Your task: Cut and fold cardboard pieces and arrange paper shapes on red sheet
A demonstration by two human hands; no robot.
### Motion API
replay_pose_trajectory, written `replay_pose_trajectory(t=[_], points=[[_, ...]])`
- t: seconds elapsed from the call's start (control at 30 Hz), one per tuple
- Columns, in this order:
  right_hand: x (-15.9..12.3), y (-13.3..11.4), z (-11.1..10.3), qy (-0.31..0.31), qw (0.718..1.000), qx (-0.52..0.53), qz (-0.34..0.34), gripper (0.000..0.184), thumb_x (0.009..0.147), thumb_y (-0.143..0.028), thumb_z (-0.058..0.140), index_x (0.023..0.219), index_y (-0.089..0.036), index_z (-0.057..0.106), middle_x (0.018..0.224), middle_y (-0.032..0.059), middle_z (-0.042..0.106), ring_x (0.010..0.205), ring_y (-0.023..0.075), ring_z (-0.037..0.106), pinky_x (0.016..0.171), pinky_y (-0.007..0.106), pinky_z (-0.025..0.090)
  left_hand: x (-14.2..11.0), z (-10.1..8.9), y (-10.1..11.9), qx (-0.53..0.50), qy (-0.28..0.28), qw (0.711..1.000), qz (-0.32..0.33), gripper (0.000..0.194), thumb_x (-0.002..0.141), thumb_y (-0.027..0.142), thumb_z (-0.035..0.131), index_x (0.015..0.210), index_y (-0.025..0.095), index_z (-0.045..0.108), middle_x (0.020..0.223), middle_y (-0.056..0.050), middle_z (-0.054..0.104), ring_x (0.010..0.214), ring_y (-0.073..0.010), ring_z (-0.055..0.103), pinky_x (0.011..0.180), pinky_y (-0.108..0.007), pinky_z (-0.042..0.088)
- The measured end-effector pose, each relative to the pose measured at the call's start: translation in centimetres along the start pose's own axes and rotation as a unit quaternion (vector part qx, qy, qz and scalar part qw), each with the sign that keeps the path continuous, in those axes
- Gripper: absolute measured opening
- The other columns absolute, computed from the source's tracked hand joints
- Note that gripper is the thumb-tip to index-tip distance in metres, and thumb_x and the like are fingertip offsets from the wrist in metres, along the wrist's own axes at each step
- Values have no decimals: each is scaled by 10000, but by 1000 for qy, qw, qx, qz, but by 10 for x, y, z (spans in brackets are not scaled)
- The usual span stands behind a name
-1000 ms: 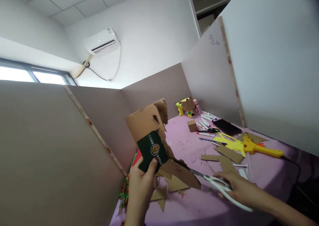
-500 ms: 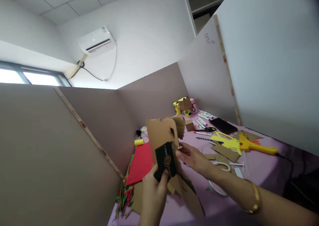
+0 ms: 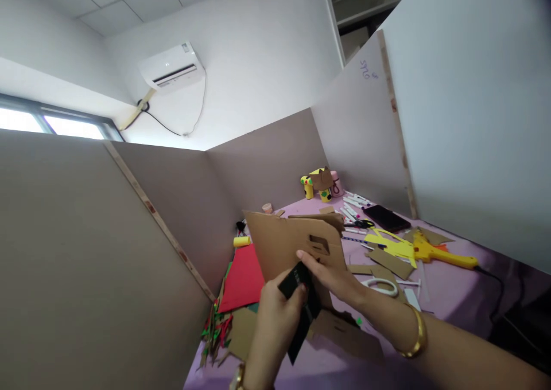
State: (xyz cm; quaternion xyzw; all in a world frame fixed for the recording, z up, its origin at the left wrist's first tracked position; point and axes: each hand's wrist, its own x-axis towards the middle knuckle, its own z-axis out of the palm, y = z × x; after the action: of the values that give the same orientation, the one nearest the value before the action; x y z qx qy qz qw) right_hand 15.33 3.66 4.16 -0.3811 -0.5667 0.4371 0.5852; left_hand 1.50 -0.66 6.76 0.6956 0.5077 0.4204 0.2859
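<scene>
A folded cardboard sheet [image 3: 279, 238] with a cut-out slot stands tilted above the table, bearing a dark green printed panel [image 3: 306, 312] at its lower part. My left hand [image 3: 282, 301] grips it at that dark panel, fingers wrapped round the edge. Against the sheet's right side lies my right hand [image 3: 329, 275], thumb pressed on the front below the slot and the other fingers hidden behind. Another brown flap [image 3: 344, 332] of cardboard hangs below the hands, over the purple tablecloth.
Red sheets [image 3: 243, 278] and cardboard scraps [image 3: 243, 332] lie left. To the right are a yellow glue gun [image 3: 443, 255], white-handled scissors [image 3: 383, 287], yellow cut paper [image 3: 390, 245], a phone [image 3: 386, 217] and several markers [image 3: 355, 202]. Grey partitions [image 3: 267, 160] enclose the table.
The cardboard has turned so its broad face and slot show more, and the dark panel is more angled. My right hand has moved in, its thumb now on the sheet's front.
</scene>
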Motion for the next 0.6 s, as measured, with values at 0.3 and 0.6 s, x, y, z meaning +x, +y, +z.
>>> replay_pose_trajectory(t=[0.3,0.6], points=[[3,-3,-7,22,997,-27,71,488,774,-529,522,1088,-180,652,1171,87,640,1165,292,510,1044,461,311,-13,19,-9,123,-5,977,177,348,802,167,455,1062,275,659,980,-40,713,879,-180,656,799,-275,486],[0,7,1,16,993,111,43,470,699,-439,654,1117,-227,614,1173,55,642,1107,249,559,999,415,387,-12,17,-29,153,37,986,61,221,768,281,521,825,160,697,671,-41,708,644,-211,650,529,-255,485]])
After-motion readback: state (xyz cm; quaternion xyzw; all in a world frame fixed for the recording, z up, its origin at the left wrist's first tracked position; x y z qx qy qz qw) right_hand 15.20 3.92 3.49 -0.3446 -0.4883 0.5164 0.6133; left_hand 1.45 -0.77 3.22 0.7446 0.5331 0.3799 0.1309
